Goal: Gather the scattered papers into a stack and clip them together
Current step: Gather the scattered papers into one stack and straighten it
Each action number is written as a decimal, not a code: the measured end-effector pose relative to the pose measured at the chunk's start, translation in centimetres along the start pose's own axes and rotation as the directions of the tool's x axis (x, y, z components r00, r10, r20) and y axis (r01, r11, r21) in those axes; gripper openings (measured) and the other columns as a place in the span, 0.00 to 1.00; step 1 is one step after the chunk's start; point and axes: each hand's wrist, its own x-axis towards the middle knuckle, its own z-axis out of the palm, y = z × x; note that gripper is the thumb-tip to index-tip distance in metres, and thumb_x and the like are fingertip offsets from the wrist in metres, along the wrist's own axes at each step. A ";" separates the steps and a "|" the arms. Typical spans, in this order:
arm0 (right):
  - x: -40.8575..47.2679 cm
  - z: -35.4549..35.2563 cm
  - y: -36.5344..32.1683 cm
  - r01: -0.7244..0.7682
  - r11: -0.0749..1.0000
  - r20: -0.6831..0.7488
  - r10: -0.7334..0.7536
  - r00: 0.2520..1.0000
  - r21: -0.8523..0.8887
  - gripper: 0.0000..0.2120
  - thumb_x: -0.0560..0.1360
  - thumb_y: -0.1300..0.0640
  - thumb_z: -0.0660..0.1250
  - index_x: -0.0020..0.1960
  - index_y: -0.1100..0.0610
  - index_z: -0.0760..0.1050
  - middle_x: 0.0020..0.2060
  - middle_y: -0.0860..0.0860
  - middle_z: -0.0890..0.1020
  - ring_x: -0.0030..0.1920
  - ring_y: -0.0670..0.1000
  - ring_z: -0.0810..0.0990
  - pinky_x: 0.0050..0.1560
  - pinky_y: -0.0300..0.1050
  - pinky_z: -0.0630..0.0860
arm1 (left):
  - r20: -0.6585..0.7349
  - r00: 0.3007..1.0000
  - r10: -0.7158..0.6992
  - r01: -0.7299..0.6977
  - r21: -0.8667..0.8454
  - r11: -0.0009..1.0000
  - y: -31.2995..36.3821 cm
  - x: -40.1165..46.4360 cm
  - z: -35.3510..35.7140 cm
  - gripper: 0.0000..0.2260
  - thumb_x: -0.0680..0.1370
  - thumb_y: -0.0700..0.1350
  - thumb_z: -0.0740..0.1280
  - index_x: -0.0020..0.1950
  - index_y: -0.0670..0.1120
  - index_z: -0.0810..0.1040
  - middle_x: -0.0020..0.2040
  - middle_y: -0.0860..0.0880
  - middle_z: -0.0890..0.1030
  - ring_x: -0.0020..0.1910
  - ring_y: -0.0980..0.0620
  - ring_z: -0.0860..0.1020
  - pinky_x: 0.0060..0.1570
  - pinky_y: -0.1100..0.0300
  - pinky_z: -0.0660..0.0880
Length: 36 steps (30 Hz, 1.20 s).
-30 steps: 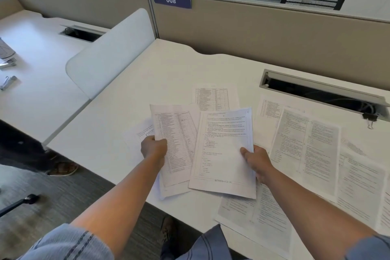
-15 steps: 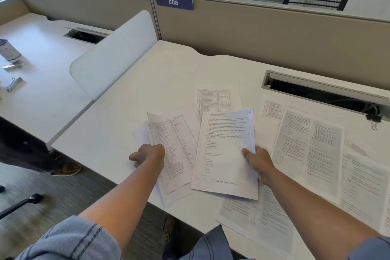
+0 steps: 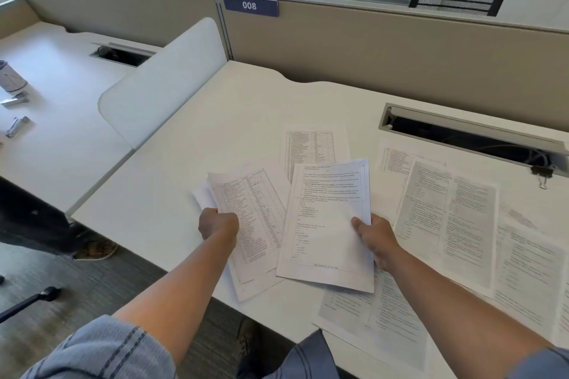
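Note:
My left hand (image 3: 218,223) grips the left edge of a printed table sheet (image 3: 255,218) with another white sheet under it, both lifted off the white desk (image 3: 215,132). My right hand (image 3: 374,237) pinches the right edge of a text sheet (image 3: 326,224), held just above the desk and overlapping the table sheet. More printed papers lie flat: one table sheet (image 3: 311,144) behind, several text sheets (image 3: 446,218) at the right and near the front edge (image 3: 369,317). A black binder clip (image 3: 542,174) sits by the cable slot at the right.
An open cable slot (image 3: 468,135) runs along the desk's back right. A beige partition (image 3: 400,49) labelled 008 closes the back. A white divider (image 3: 160,86) separates the neighbouring desk, where a cup (image 3: 10,77) and small metal items lie. The floor drops away at the front left.
My left hand has slid left and down and now lifts the table sheet with a second sheet under it. My right hand keeps its sheet in much the same place.

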 end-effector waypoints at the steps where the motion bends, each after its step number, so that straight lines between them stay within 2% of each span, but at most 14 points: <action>1: 0.0 0.0 0.0 0.001 1.000 -0.002 -0.001 1.000 0.000 0.17 0.81 0.52 0.68 0.68 0.56 0.78 0.59 0.53 0.84 0.57 0.58 0.83 0.62 0.59 0.80 | 0.014 1.000 0.023 -0.022 -0.013 1.000 0.0 -0.2 0.0 0.12 0.73 0.32 0.64 0.55 0.43 0.74 0.55 0.42 0.80 0.45 0.42 0.78 0.44 0.53 0.78; 4: -0.1 0.0 -0.1 0.005 1.000 -0.004 -0.005 1.000 0.001 0.17 0.81 0.52 0.68 0.68 0.56 0.78 0.59 0.53 0.84 0.56 0.57 0.83 0.62 0.57 0.80 | 0.041 0.993 0.106 -0.105 -0.031 0.994 1.1 -1.1 0.0 0.21 0.75 0.32 0.63 0.63 0.48 0.63 0.56 0.44 0.77 0.47 0.42 0.77 0.43 0.52 0.78; 6: -0.3 0.0 -0.1 0.012 1.000 -0.008 -0.012 1.000 0.000 0.17 0.81 0.52 0.68 0.68 0.56 0.78 0.59 0.53 0.84 0.56 0.57 0.83 0.61 0.56 0.80 | 0.047 0.987 0.151 -0.148 -0.074 0.986 2.7 -1.8 -0.4 0.29 0.76 0.31 0.63 0.71 0.51 0.57 0.58 0.46 0.74 0.47 0.44 0.77 0.38 0.55 0.75; 8: -0.5 0.1 -0.2 0.018 1.000 -0.009 -0.018 1.000 -0.006 0.17 0.81 0.53 0.68 0.68 0.56 0.78 0.59 0.53 0.84 0.56 0.57 0.82 0.58 0.53 0.80 | 0.092 0.967 0.237 -0.231 -0.068 0.970 4.6 -2.3 -1.0 0.32 0.76 0.32 0.64 0.76 0.52 0.59 0.58 0.48 0.74 0.49 0.45 0.78 0.36 0.58 0.74; 10: -0.6 0.1 -0.4 0.015 1.000 -0.012 -0.015 1.000 -0.011 0.17 0.82 0.53 0.67 0.69 0.56 0.77 0.58 0.53 0.83 0.55 0.57 0.82 0.55 0.51 0.79 | 0.187 0.904 0.385 -0.395 0.018 0.918 6.4 -2.5 -1.7 0.20 0.76 0.33 0.64 0.66 0.46 0.74 0.52 0.48 0.81 0.48 0.45 0.80 0.34 0.61 0.73; 12: -0.7 0.1 -0.5 0.013 1.000 -0.022 -0.013 1.000 -0.009 0.18 0.82 0.53 0.67 0.69 0.56 0.77 0.60 0.53 0.83 0.56 0.57 0.82 0.57 0.53 0.80 | 0.252 0.823 0.509 -0.554 0.153 0.819 8.1 -3.2 -2.5 0.08 0.76 0.35 0.63 0.52 0.43 0.79 0.43 0.48 0.80 0.45 0.44 0.80 0.32 0.62 0.71; 15: -1.0 0.1 -0.6 0.016 1.000 -0.032 -0.016 0.999 0.009 0.18 0.82 0.54 0.67 0.70 0.57 0.76 0.60 0.52 0.82 0.57 0.57 0.81 0.59 0.54 0.79 | 0.300 0.711 0.636 -0.702 0.342 0.625 10.5 -4.7 -3.6 0.06 0.78 0.38 0.63 0.51 0.41 0.79 0.44 0.46 0.78 0.44 0.41 0.77 0.41 0.56 0.72; 19: -1.4 0.0 -0.8 -0.005 0.998 -0.032 0.007 0.999 0.063 0.17 0.82 0.54 0.67 0.70 0.56 0.76 0.61 0.54 0.83 0.58 0.58 0.82 0.62 0.61 0.79 | 0.319 0.580 0.750 -0.775 0.500 0.387 12.7 -7.1 -5.4 0.04 0.78 0.36 0.61 0.49 0.40 0.75 0.40 0.45 0.73 0.41 0.38 0.74 0.39 0.52 0.70; 25: -1.8 -0.1 -0.8 -0.006 0.995 -0.029 0.009 1.000 0.100 0.15 0.83 0.53 0.66 0.68 0.55 0.77 0.60 0.54 0.83 0.56 0.58 0.82 0.59 0.58 0.79 | 0.318 0.454 0.832 -0.806 0.544 0.232 15.2 -10.4 -7.9 0.03 0.78 0.36 0.62 0.45 0.42 0.72 0.36 0.47 0.72 0.35 0.41 0.72 0.33 0.54 0.65; 27: -2.0 -0.1 -0.9 -0.001 0.994 -0.031 0.004 0.999 0.110 0.15 0.83 0.53 0.66 0.68 0.55 0.77 0.59 0.53 0.83 0.54 0.57 0.82 0.58 0.56 0.79 | 0.331 0.430 0.840 -0.830 0.511 0.224 15.9 -11.1 -8.5 0.03 0.79 0.37 0.62 0.46 0.41 0.73 0.38 0.46 0.74 0.38 0.40 0.74 0.36 0.51 0.71; 29: -2.1 -0.2 -1.0 -0.009 0.992 -0.024 0.013 1.000 0.129 0.15 0.82 0.53 0.66 0.68 0.54 0.77 0.57 0.52 0.83 0.53 0.56 0.82 0.57 0.57 0.79 | 0.351 0.440 0.826 -0.856 0.443 0.267 16.4 -11.5 -8.5 0.03 0.80 0.39 0.62 0.49 0.42 0.75 0.40 0.46 0.77 0.42 0.40 0.76 0.42 0.47 0.76; 31: -2.1 -0.4 -1.0 -0.025 0.988 -0.013 0.028 1.000 0.150 0.14 0.82 0.53 0.67 0.67 0.53 0.77 0.57 0.52 0.83 0.54 0.56 0.82 0.60 0.60 0.79 | 0.387 0.493 0.779 -0.859 0.359 0.365 16.7 -11.5 -8.0 0.05 0.81 0.42 0.63 0.53 0.44 0.78 0.45 0.47 0.79 0.44 0.43 0.79 0.46 0.47 0.79; 34: -2.1 -0.8 -1.2 -0.049 0.983 -0.011 0.052 0.999 0.176 0.10 0.82 0.53 0.67 0.63 0.51 0.78 0.58 0.52 0.84 0.55 0.57 0.83 0.60 0.61 0.79 | 0.459 0.549 0.698 -0.833 0.237 0.500 16.1 -10.4 -6.2 0.06 0.82 0.43 0.64 0.56 0.46 0.79 0.47 0.48 0.81 0.44 0.49 0.80 0.43 0.54 0.78; 36: -2.3 -1.1 -1.7 -0.042 0.983 -0.009 0.044 0.999 0.177 0.09 0.82 0.54 0.67 0.62 0.50 0.77 0.57 0.52 0.84 0.55 0.57 0.83 0.60 0.60 0.80 | 0.497 0.583 0.642 -0.791 0.166 0.589 15.1 -9.3 -4.6 0.07 0.81 0.43 0.65 0.57 0.46 0.80 0.50 0.46 0.83 0.46 0.47 0.82 0.46 0.53 0.78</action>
